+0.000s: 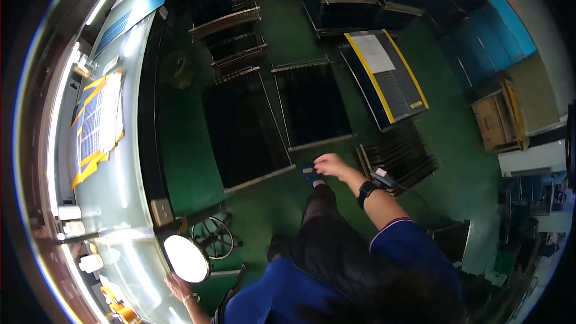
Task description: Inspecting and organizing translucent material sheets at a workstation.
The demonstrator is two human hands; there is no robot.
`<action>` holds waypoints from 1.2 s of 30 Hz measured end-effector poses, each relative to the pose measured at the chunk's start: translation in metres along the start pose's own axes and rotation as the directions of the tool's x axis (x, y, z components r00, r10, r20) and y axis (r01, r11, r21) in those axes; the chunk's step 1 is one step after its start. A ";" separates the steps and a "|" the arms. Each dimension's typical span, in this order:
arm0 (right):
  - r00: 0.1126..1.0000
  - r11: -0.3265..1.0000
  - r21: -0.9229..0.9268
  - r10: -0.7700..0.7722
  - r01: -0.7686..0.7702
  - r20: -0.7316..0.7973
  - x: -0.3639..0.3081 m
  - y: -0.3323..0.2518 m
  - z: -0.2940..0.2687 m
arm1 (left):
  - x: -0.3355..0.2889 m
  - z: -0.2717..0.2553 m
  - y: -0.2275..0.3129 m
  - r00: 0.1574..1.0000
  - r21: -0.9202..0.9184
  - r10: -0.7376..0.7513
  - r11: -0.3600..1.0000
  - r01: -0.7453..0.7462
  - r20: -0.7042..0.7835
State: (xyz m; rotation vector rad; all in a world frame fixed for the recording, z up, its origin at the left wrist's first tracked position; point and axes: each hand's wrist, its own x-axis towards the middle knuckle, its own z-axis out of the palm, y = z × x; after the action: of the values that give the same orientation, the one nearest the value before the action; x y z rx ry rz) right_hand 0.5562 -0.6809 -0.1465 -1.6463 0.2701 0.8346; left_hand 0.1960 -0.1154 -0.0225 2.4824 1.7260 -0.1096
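Note:
My right hand hangs over the green floor in front of me, above my blue shoe. Its fingers are loosely bent and slightly apart, with nothing visible in them. On that wrist sits a black watch. At the lower left my left hand touches the edge of the long glossy worktable, fingers stretched out and holding nothing. Right beside it is a bright round white disc with a dark rim.
Two dark racks stand ahead. A dark cart-like stack with a yellow-edged panel is to their right. Stacked frames lie near my right arm. A spoked wheel is by the table. A cardboard box stands far right.

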 end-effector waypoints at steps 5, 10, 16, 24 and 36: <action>0.766 0.976 -0.213 -0.099 -0.050 -0.635 0.178 0.006 -0.179 | -0.086 -0.017 0.089 0.992 0.062 0.126 0.990 -0.125 -0.009; 0.692 0.805 -0.306 0.169 -0.508 -0.702 0.315 0.033 -0.270 | -0.139 0.040 0.154 0.856 0.087 0.043 0.991 -0.103 0.516; 0.726 0.754 -0.362 0.214 -0.548 -0.653 0.385 0.083 -0.281 | -0.169 0.090 0.174 0.694 -0.157 -0.042 0.963 0.220 0.719; 0.842 0.529 -0.768 -0.170 -0.361 -0.513 0.377 0.084 -0.298 | -0.187 0.095 0.210 0.620 -0.233 -0.095 0.874 0.427 0.779; 0.804 0.902 -0.010 -0.390 0.432 -0.450 0.055 -0.211 -0.216 | -0.192 0.064 0.192 0.706 -0.340 0.223 0.940 0.026 0.672</action>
State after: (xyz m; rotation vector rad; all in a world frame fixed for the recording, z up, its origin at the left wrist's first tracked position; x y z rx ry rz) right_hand 0.8012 -0.8115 -0.0144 -1.7074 0.2464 0.1045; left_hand 0.3098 -0.3685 -0.0519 1.8976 1.1538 -0.6232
